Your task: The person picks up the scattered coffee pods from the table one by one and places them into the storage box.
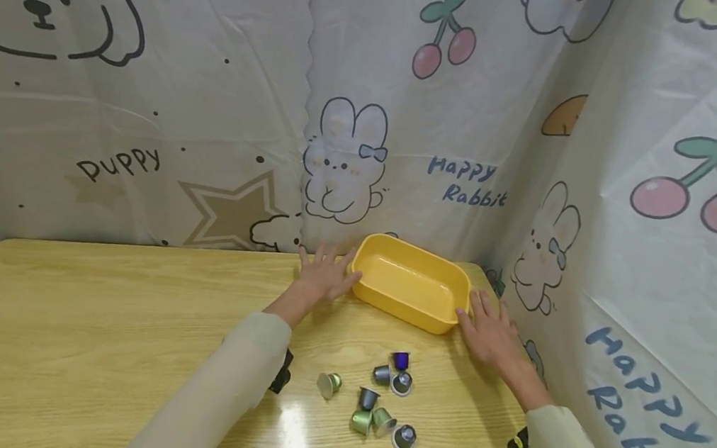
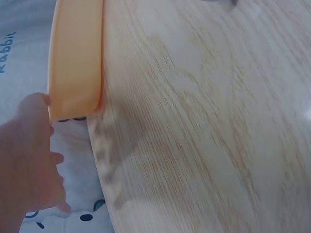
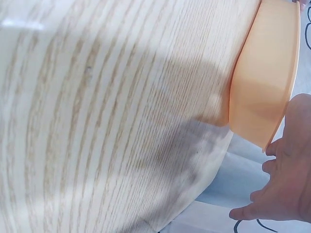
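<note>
A yellow rectangular plastic basin (image 1: 407, 314) sits at the back right of the table, with nothing in it. My left hand (image 1: 322, 275) is at its left end, fingers spread and thumb at the rim. At the right end is my right hand (image 1: 488, 331), its thumb and fingertips right by the rim and the fingers fairly straight. Both wrist views show the basin's outer wall, with the left hand (image 2: 34, 160) and the right hand (image 3: 286, 170) beside its corners.
Several coffee capsules lie nearer the front of the wooden table (image 1: 98, 343), among them a blue one (image 1: 400, 360), a grey one (image 1: 368, 398) and a green one (image 1: 361, 421). A pale green capsule (image 1: 329, 385) lies apart. A printed cloth (image 1: 232, 135) hangs behind and at right.
</note>
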{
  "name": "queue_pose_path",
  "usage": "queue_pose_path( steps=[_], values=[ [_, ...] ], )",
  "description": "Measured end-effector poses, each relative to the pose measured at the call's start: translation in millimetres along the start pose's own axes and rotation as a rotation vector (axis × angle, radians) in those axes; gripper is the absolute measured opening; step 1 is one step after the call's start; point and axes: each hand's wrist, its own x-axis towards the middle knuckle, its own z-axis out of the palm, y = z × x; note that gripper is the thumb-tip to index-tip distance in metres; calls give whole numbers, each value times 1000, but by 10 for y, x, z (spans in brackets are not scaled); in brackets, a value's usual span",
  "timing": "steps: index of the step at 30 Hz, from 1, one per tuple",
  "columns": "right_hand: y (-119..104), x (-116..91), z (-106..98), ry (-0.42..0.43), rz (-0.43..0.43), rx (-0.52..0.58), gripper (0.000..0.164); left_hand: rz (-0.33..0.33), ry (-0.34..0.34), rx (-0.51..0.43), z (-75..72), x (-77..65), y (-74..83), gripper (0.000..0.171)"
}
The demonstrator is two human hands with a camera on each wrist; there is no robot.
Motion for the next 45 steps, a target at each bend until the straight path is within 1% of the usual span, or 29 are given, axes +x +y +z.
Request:
queue_pose_path(
  steps=[5,9,12,16,20,25,28,33,38,43,45],
  values=[
    [11,-3,1,4,-4,-5,73,-23,-31,-62,-42,-15,36,65],
    [11,-8,7,-6,-6,2,71,-30,-20,-90,-70,-31,62,66],
    [15,2,14,-14,-1,2,69,-40,-15,-109,-31,6,83,68],
    [21,21,21,-21,6,10,69,-52,2,-96,0,36,109,71],
    [23,35,36,-18,15,22,73,-50,27,-56,-17,-3,121,73],
    [31,65,65,-17,14,7,78,-74,19,-76,-3,-37,108,76],
    [37,81,66,-28,15,6,79,-74,18,-87,10,-35,97,78],
    [54,100,68,-35,18,12,79,-71,26,-93,13,-47,109,79],
    [54,105,63,-45,24,12,79,-68,25,-97,56,-18,101,80],
    [39,110,34,-54,27,10,75,-61,36,-108,77,-3,88,82],
    [38,114,28,-55,29,9,73,-64,30,-109,89,10,82,83]
  ],
)
